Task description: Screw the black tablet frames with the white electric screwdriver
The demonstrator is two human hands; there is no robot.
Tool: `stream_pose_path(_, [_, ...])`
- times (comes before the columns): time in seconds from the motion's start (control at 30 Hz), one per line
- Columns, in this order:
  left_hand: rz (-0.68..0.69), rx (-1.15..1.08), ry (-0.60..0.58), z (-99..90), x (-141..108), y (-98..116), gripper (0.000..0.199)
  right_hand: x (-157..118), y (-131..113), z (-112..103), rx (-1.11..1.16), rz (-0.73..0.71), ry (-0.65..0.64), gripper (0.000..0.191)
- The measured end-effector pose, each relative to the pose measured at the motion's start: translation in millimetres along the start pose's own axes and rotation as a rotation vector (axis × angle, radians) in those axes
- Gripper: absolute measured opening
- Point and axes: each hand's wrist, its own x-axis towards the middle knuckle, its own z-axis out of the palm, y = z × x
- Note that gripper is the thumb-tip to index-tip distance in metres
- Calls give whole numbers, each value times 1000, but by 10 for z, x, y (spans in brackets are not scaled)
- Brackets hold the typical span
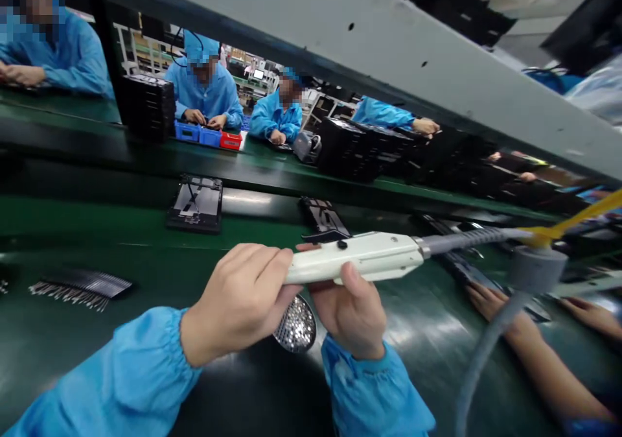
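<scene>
A pale electric screwdriver (pixel 374 257) lies tilted slightly up to the right, its grey cable leaving the right end. My left hand (pixel 243 297) is wrapped round the tool's left end, hiding its tip. Lower on the right side, my right hand (pixel 352 301) holds the tool's middle, with the thumb on its near face. A round dish of small shiny screws (pixel 295 323) sits on the green table just below, partly covered by my hands. Behind the tool is an opened black device (pixel 323 218).
Another open device (pixel 195 203) and a strip of small parts (pixel 80 286) are at the left. A grey cylinder (pixel 537 268) hangs at the right, near another person's hand (pixel 500 307). Blue-clad people sit beyond stacked black trays (pixel 148 106). A grey beam (pixel 340 28) crosses above.
</scene>
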Motion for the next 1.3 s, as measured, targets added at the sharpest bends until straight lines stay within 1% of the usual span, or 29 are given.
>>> stream_pose_path(0.1, [-75,-105,-3,52,-65,-110,16,-10,25,40,-39,-61,50,44])
stream_pose_path(0.17, [-128,-198,-10,88,-73,-141,12,-19,27,14,-76,-71,44,42])
stream_pose_path(0.2, [-166,-265,-38,95,-63,-149,14,-29,27,-11,-89,-68,28,40])
stream_pose_path(0.23, [-216,-346,-100,94,-45,-155,18,-43,29,-40,-97,-62,8,38])
stream_pose_path(0.37, [-518,-722,-500,27,61,-220,33,-109,49,-159,-113,-66,-55,29])
stream_pose_path(0.4, [-563,-810,-576,6,82,-247,34,-121,51,-180,-113,-66,-73,28])
stream_pose_path(0.43, [-587,-888,-632,-11,96,-275,34,-128,48,-196,-106,-71,-91,27])
stream_pose_path(0.5, [-601,-1019,-704,-34,109,-324,32,-130,26,-211,-81,-84,-141,27])
stream_pose_path(0.63, [-663,-1231,-786,-38,100,-394,29,-117,-64,-204,-54,-85,-241,29])
stream_pose_path(0.73, [-687,-1330,-787,-20,87,-459,30,-119,-114,-198,-71,-103,-238,27])
stream_pose_path(0.83, [-735,-1410,-725,-3,76,-527,29,-129,-127,-205,-78,-102,-210,31])
stream_pose_path(0.9, [-809,-1446,-659,9,74,-550,27,-134,-124,-206,-47,-86,-167,32])
stream_pose_path(0.97, [-907,-1382,-509,25,78,-541,24,-134,-122,-191,-2,-78,-82,31])
stream_pose_path(1.03, [-992,-1199,-311,39,90,-500,17,-128,-121,-160,4,-74,14,31])
stream_pose_path(1.07, [-1016,-1086,-241,42,98,-469,12,-124,-121,-141,-10,-75,54,32])
stream_pose_path(1.1, [-1020,-983,-205,42,105,-432,17,-121,-118,-122,-31,-72,77,33])
stream_pose_path(1.13, [-1000,-904,-209,38,113,-391,26,-120,-114,-106,-50,-75,93,33])
stream_pose_path(1.17, [-959,-853,-249,31,120,-348,34,-123,-108,-92,-66,-81,100,33])
stream_pose_path(1.23, [-839,-832,-392,12,133,-269,42,-142,-86,-80,-96,-105,101,31])
stream_pose_path(1.3, [-723,-854,-543,-8,146,-218,44,-177,-60,-88,-134,-133,100,28])
